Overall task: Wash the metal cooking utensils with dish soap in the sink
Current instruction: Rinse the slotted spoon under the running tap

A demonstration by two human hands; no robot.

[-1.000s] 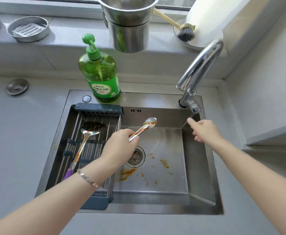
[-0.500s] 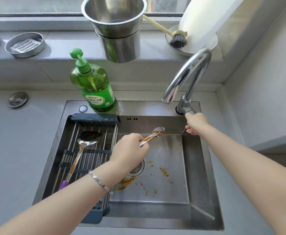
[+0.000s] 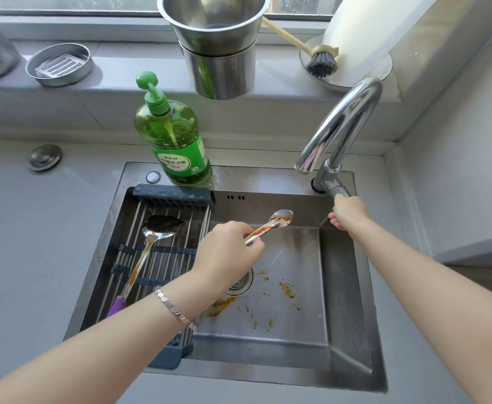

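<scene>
A grey countertop (image 3: 20,228) surrounds a stainless steel sink (image 3: 352,287) set below a window ledge (image 3: 116,71). The sink floor is brushed metal, spattered with orange sauce stains (image 3: 287,290) near the round drain (image 3: 240,284). Over the left half of the sink lies a roll-up drying rack (image 3: 163,258) of thin steel rods with dark blue end caps. On it rests a shiny metal ladle (image 3: 151,240) with a purple handle tip, its stem smeared orange. A green dish soap bottle (image 3: 175,141) with a pump top stands on the sink's back rim. On the ledge sit two stacked steel pots (image 3: 218,45), a round metal soap dish (image 3: 59,64), a wooden-handled brush (image 3: 320,61) and a white paper towel roll (image 3: 364,27).

The left hand (image 3: 224,255), with a silver bracelet (image 3: 175,309) at the wrist, is closed around the handle end of metal tongs (image 3: 271,225), holding them over the sink basin; their scalloped tips are streaked with sauce and point toward the faucet. The right hand (image 3: 348,212) reaches to the lever at the base of the curved chrome faucet (image 3: 344,123); its fingers seem curled on the lever, though the grip is partly hidden.
</scene>
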